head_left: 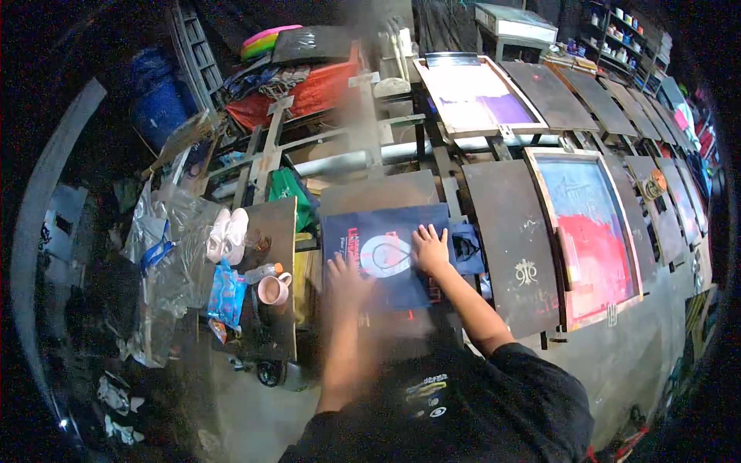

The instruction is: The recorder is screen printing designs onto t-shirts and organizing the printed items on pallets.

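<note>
A navy blue fabric piece with a large white round print and red lettering lies flat on a dark board in front of me. My right hand rests on its right side, fingers spread and holding nothing. On the left side of the cloth is my left hand, smeared by motion, though its fingers look stretched out over the fabric. More dark blue cloth sits just right of the board, beside my right hand.
On a board at left stand white shoes, a pink mug, a small bottle and a blue packet. Rightward are dark boards and a wooden-framed screen with red ink. Another screen lies farther back.
</note>
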Motion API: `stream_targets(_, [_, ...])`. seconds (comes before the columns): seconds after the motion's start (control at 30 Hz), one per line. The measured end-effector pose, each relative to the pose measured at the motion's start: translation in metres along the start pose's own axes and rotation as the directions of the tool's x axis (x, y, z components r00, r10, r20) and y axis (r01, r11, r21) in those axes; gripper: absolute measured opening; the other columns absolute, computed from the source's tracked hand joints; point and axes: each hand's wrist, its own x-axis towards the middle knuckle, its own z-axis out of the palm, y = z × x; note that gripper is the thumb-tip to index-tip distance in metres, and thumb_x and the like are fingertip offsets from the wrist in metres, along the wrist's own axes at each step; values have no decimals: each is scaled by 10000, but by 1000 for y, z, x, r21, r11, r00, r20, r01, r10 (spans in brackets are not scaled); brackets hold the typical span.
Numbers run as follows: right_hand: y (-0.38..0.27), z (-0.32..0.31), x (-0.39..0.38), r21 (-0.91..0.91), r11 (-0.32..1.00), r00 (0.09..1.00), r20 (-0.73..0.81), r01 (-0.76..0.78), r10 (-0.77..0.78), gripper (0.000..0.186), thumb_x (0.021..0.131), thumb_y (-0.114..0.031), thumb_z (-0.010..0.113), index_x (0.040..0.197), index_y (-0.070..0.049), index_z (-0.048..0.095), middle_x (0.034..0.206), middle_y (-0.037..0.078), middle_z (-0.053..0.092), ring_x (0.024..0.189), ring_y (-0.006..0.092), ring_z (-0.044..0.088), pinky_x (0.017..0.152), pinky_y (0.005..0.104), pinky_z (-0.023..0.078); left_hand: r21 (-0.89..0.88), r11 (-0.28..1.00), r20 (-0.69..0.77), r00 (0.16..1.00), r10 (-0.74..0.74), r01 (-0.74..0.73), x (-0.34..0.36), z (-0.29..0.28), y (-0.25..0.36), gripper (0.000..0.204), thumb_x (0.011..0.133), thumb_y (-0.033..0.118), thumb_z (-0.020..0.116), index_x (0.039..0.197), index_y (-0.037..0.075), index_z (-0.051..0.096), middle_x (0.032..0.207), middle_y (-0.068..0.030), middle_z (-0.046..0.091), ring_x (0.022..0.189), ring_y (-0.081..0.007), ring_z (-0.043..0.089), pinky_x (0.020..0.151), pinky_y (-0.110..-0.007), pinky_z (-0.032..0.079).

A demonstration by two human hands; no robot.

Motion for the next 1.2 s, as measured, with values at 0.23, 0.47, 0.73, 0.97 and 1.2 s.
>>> stream_targets(0.23, [12,1,-4,17,1000,995,94,18,-19,653,881,-476,573,1436,-154,453,1544,95,360,1452,322,263,1155,614,156,14,988,278,948,-154,157,3,-2,5,1129,612,542,844,1512,150,288,1578,-192,224,1427,-459,227,1070,-619,338])
stream_targets(0.47, [18,-17,-8,-26,996,992,98,80,-77,673,919,-470,525,1486,-146,360,1572,102,305,1465,335,233,1146,628,161,36,998,139,989,-49,44,-39,23,-9,912,798,591,664,1509,137,318,1590,-183,214,1456,-444,162,1135,-619,203])
stream_targets(0.73, [-41,-74,-87,580,811,883,-417,76,216,654,877,-280,667,1427,-34,414,1452,201,445,1372,391,376,1113,528,293,-103,987,-25,993,118,-120,-122,5,2,636,874,463,648,1337,44,526,1449,-209,436,1407,-409,286,1156,-522,210])
stream_targets(0.97, [-62,-115,-203,794,608,806,-346,-21,481,388,857,-204,682,1184,-4,620,1029,195,695,952,327,686,826,381,529,-643,678,-134,924,358,-356,-197,-24,59,276,885,188,694,1099,15,675,1114,-136,689,1046,-253,650,919,-351,493])
stream_targets(1.2, [-95,-181,-261,800,599,801,-384,40,459,334,853,-137,706,1129,37,637,1005,177,698,882,251,698,794,339,540,-854,482,58,884,464,-196,-249,9,48,213,947,97,590,1132,10,650,1037,-38,687,949,-118,625,861,-279,494])
